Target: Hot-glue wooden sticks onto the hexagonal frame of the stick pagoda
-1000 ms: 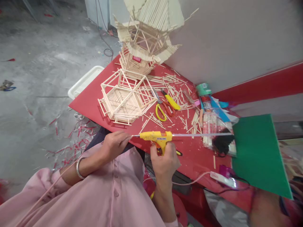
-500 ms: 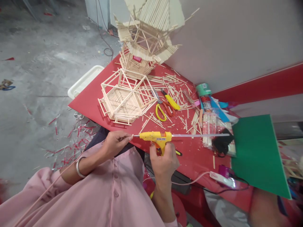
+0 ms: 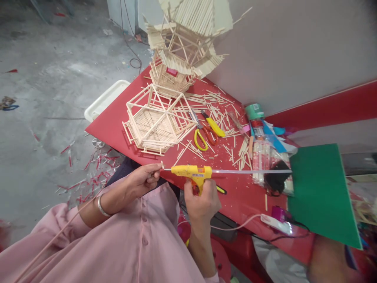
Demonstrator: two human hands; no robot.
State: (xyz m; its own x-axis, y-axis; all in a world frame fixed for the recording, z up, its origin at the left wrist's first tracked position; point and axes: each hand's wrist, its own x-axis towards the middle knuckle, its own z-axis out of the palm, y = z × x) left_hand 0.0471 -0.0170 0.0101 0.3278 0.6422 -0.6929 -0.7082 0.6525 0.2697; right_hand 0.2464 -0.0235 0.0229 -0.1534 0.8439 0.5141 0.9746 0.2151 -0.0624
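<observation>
Right hand (image 3: 203,202) grips glue gun (image 3: 187,171), left hand (image 3: 143,179) pinches stick (image 3: 162,165) — red tabletop (image 3: 108,131) cluttered, scraps (image 3: 96,168) across the grey floor (image 3: 59,88).

Glue gun (image 3: 191,171): yellow body, barrel roughly level, metal nozzle directed toward the left hand (image 3: 144,179); gripped by the right hand (image 3: 203,201).
Glue stick (image 3: 250,171): long, translucent, projecting straight from the gun's rear.
Short stick (image 3: 161,165): pale, pinched in the left fingertips beside the nozzle tip; contact indistinct.

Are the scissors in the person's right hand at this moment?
No, the right hand grips the yellow glue gun, while the scissors lie on the red table.
</observation>
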